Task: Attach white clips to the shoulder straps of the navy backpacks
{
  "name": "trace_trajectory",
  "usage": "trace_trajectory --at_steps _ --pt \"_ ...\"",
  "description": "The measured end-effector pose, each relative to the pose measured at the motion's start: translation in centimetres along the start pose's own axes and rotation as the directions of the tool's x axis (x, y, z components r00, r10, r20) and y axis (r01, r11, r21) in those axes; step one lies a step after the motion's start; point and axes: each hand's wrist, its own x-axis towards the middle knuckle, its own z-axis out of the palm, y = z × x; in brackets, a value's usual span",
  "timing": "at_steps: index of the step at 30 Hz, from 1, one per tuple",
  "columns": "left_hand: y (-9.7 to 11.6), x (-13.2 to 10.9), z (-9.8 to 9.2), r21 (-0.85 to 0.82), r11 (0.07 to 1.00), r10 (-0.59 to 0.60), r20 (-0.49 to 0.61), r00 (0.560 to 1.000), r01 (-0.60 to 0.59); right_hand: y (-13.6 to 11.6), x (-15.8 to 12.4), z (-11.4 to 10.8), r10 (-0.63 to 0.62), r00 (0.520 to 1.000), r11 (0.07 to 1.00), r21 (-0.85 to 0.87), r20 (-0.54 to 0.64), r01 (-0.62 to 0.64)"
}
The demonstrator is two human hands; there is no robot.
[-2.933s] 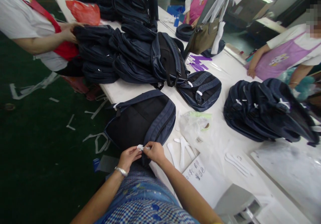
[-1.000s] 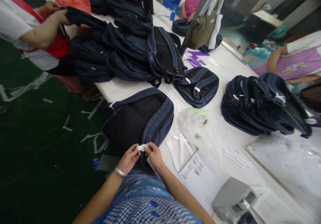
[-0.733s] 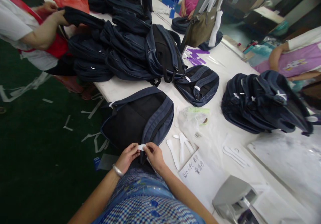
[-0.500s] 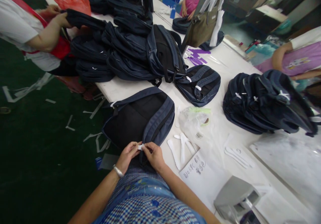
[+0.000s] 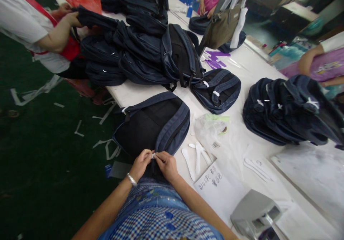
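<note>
A dark blue and black backpack (image 5: 153,123) lies flat at the near edge of the white table (image 5: 134,95), partly overhanging it. My left hand (image 5: 141,164) and my right hand (image 5: 167,165) meet at its near end, fingers pinched together on a small white strip (image 5: 153,156) at the backpack's strap. Only a sliver of the strip shows between my fingertips. A silver bracelet is on my left wrist.
Several loose white strips (image 5: 195,157) and a handwritten sheet (image 5: 215,184) lie right of my hands, beside a clear plastic bag (image 5: 209,129). Backpack piles stand at the back (image 5: 139,50) and right (image 5: 287,111). Another person's hand (image 5: 70,18) holds a backpack at far left. Grey device (image 5: 254,215) near right.
My fingers have closed tighter over the white strip, so less of it shows. The person at the left has kept pulling at a backpack on the pile.
</note>
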Motion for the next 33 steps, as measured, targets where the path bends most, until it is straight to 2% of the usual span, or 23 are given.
trace_trajectory --at_steps 5,8,11,13,15,17,21,28,30,33 --pt "-0.2 -0.3 0.4 -0.200 0.975 -0.104 -0.022 0.994 0.097 -0.1 -0.1 0.8 0.113 0.991 0.993 -0.010 -0.071 -0.114" --pt "-0.4 -0.2 0.6 -0.239 0.964 -0.122 -0.020 0.992 0.114 -0.4 0.0 0.7 0.049 0.999 0.994 -0.095 -0.016 -0.051" --pt "-0.5 0.1 0.5 -0.269 0.954 -0.141 -0.025 0.990 0.129 -0.1 0.1 0.4 0.027 0.999 0.999 -0.032 0.026 -0.026" --pt "-0.5 0.2 0.4 -0.308 0.944 -0.138 -0.034 0.990 0.121 0.4 -0.1 0.4 0.111 0.992 0.992 0.073 -0.054 -0.107" --pt "-0.5 0.2 0.3 -0.330 0.938 -0.131 -0.044 0.990 0.109 0.9 -0.4 0.4 0.245 0.954 0.961 0.171 -0.171 -0.217" --pt "-0.6 0.1 0.4 -0.330 0.938 -0.132 -0.052 0.990 0.108 1.4 -0.6 0.6 0.345 0.911 0.927 0.236 -0.227 -0.293" --pt "-0.6 0.0 1.0 -0.285 0.955 -0.100 -0.059 0.993 0.080 1.9 -0.6 0.6 0.399 0.903 0.901 0.251 -0.159 -0.354" --pt "-0.7 0.2 1.7 -0.012 1.000 0.007 -0.142 0.990 -0.009 3.2 0.1 0.4 0.439 0.895 0.867 0.301 -0.082 -0.398" --pt "-0.9 0.3 1.7 -0.001 1.000 0.001 -0.150 0.989 -0.001 3.4 0.1 0.6 0.472 0.880 0.824 0.385 -0.057 -0.417" --pt "-1.5 0.6 1.8 -0.079 0.995 -0.065 -0.149 0.987 0.054 3.4 0.2 0.9 0.537 0.844 0.701 0.558 -0.004 -0.443"
